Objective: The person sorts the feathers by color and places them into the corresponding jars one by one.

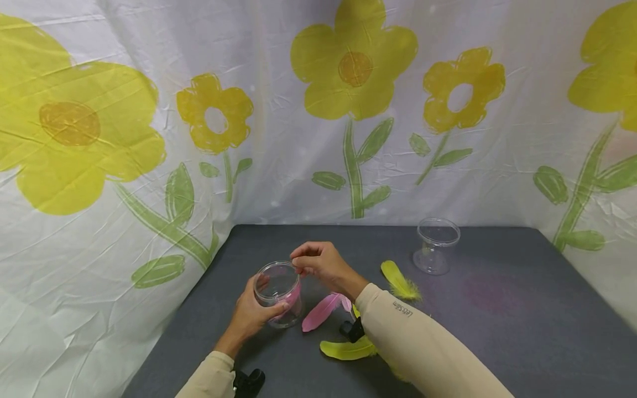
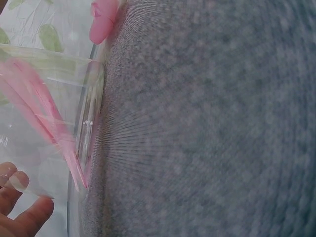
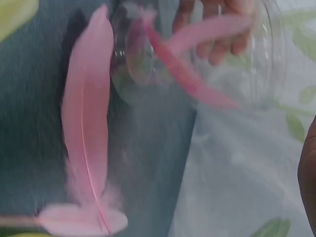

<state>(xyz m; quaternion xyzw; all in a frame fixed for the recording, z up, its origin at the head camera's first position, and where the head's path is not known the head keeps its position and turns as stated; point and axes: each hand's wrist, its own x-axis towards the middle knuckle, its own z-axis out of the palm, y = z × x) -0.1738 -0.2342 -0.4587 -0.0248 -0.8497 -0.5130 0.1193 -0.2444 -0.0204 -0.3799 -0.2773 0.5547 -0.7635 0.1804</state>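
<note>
Beige sleeves nearest the camera, slanting in over a dark grey desk; black wrist mount at the right cuff, another at the left.

Left hand: clamped on a clear jar, fingers and thumb round its wall. Jar sits toward the desk's left edge, mouth up. Inside, 2 pink feathers, leaning apart at their upper ends.

Right hand: at the jar's rim, fingers curled, tips close together with the thumb. Cannot tell whether anything is pinched there, or whether it touches the rim.

On the desk, just right of the jar: 1 large pink feather, with a small pink feather crossing its quill end. Nearer the camera, 1 curved yellow feather, partly hidden by the right sleeve. Beyond that forearm, 1 more, the far yellow feather. Further bits of yellow show beside the sleeve; count unclear.

Near the far edge, toward the far right corner: 1 clear container, round-rimmed, upright. Pinkish patch on the desk, on its near side. White cloth behind the far edge, printed with yellow flowers and green leaves.
</note>
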